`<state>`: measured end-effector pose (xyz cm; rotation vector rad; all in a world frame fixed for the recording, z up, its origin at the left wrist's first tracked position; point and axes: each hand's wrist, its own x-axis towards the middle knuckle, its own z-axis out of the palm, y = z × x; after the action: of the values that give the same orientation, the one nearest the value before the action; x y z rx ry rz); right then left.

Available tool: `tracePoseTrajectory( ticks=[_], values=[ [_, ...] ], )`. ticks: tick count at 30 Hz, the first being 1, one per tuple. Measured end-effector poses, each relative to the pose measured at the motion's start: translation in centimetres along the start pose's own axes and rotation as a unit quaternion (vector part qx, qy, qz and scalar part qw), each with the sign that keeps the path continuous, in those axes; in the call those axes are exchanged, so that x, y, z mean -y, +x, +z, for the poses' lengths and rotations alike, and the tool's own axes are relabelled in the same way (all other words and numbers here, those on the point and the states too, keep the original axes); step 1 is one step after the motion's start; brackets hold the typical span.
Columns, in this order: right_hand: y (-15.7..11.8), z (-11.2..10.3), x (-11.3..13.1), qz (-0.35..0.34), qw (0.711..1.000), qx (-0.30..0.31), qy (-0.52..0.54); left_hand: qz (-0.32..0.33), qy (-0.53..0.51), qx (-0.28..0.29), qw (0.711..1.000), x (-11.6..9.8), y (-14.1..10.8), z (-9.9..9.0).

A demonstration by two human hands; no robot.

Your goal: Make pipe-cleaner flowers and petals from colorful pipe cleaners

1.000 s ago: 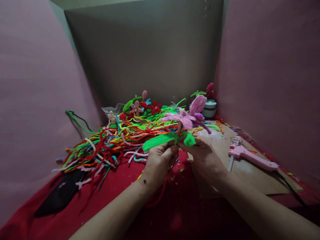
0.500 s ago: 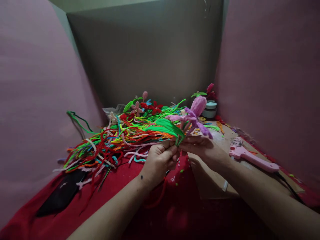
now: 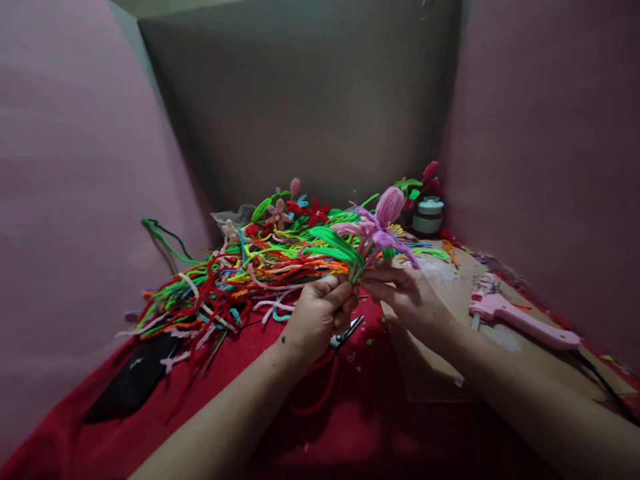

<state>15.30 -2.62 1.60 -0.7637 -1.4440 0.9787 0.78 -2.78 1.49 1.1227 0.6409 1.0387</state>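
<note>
My left hand (image 3: 320,310) is closed round the stems of a pipe-cleaner flower bunch (image 3: 390,207), held upright over the table. The bunch has a pink bud, purple and pale pink petals, and looped green leaves (image 3: 333,241) leaning left. From the other side my right hand (image 3: 413,297) pinches at the base of the stems, its fingers pressed together and partly hidden by the petals. Below the hands a pair of scissors (image 3: 347,332) lies on the red cloth (image 3: 373,380), its handles partly covered by my left hand.
A heap of multicoloured pipe cleaners (image 3: 215,287) spreads to the left and back, with finished flowers (image 3: 316,212) behind it. At right a pink glue gun (image 3: 525,323) rests on a brown board (image 3: 435,373). A lidded jar (image 3: 428,215) stands behind. A black pouch (image 3: 133,380) lies front left.
The flower bunch has turned slightly, showing its yellow centre and a green piece under the petals. The scissors have come into clearer view. The whole view has shifted a little.
</note>
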Motion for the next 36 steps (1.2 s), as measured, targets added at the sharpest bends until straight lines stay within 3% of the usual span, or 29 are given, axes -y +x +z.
tracePoseTrajectory(
  ticks=[2, 4, 7, 11, 14, 16, 18, 20, 22, 23, 25, 28, 30, 33, 36],
  values=[
    [-0.1, 0.3, 0.1, -0.019, 1.0, -0.017, -0.013, -0.005, -0.027, 0.0, 1.0, 0.0, 0.0, 0.1],
    [-0.1, 0.4, -0.1, 0.007, 0.999, -0.023, 0.04, -0.022, -0.069, 0.02, 0.997, 0.0, -0.1, 0.1],
    [-0.2, 0.3, -0.6, 0.035, 0.992, 0.0, 0.121, -0.061, -0.111, 0.081, 0.989, 0.1, -0.1, -0.2],
    [-0.4, 0.1, -1.3, 0.052, 0.991, 0.029, 0.122, -0.086, -0.113, 0.128, 0.982, 0.5, 0.2, -0.5],
    [-0.7, 0.2, -1.3, 0.072, 0.989, 0.012, 0.129, -0.062, -0.035, 0.103, 0.992, 0.4, 0.3, -0.2],
    [-0.8, 0.4, -1.2, 0.091, 0.985, 0.01, 0.145, -0.018, 0.095, 0.058, 0.994, 0.3, 0.3, 0.0],
    [-0.8, 0.4, -1.1, 0.105, 0.985, -0.015, 0.139, 0.062, 0.257, 0.0, 0.965, 0.5, 0.1, 0.2],
    [-0.7, 0.3, -1.2, 0.104, 0.987, -0.056, 0.11, 0.158, 0.396, -0.051, 0.903, 1.1, 0.0, 0.1],
    [-0.7, 0.2, -1.4, 0.095, 0.989, -0.065, 0.093, 0.21, 0.478, -0.083, 0.849, 1.9, 0.0, -0.1],
    [-0.7, 0.2, -1.6, 0.09, 0.99, -0.057, 0.093, 0.218, 0.492, -0.094, 0.838, 2.1, 0.0, -0.2],
    [-0.9, 0.3, -1.8, 0.078, 0.991, -0.034, 0.106, 0.209, 0.461, -0.111, 0.855, 2.4, 0.2, -0.1],
    [-1.0, 0.6, -2.1, 0.067, 0.987, 0.0, 0.143, 0.157, 0.338, -0.11, 0.921, 2.1, 0.3, 0.4],
    [-1.0, 0.8, -2.3, 0.059, 0.985, 0.008, 0.165, 0.128, 0.265, -0.096, 0.951, 1.7, 0.4, 0.7],
    [-1.0, 1.1, -2.4, 0.052, 0.984, 0.014, 0.171, 0.103, 0.189, -0.066, 0.974, 1.7, 0.6, 0.8],
    [-1.0, 1.2, -2.5, 0.087, 0.978, 0.022, 0.187, 0.051, 0.079, -0.024, 0.995, 2.0, 0.7, 0.6]
  ],
)
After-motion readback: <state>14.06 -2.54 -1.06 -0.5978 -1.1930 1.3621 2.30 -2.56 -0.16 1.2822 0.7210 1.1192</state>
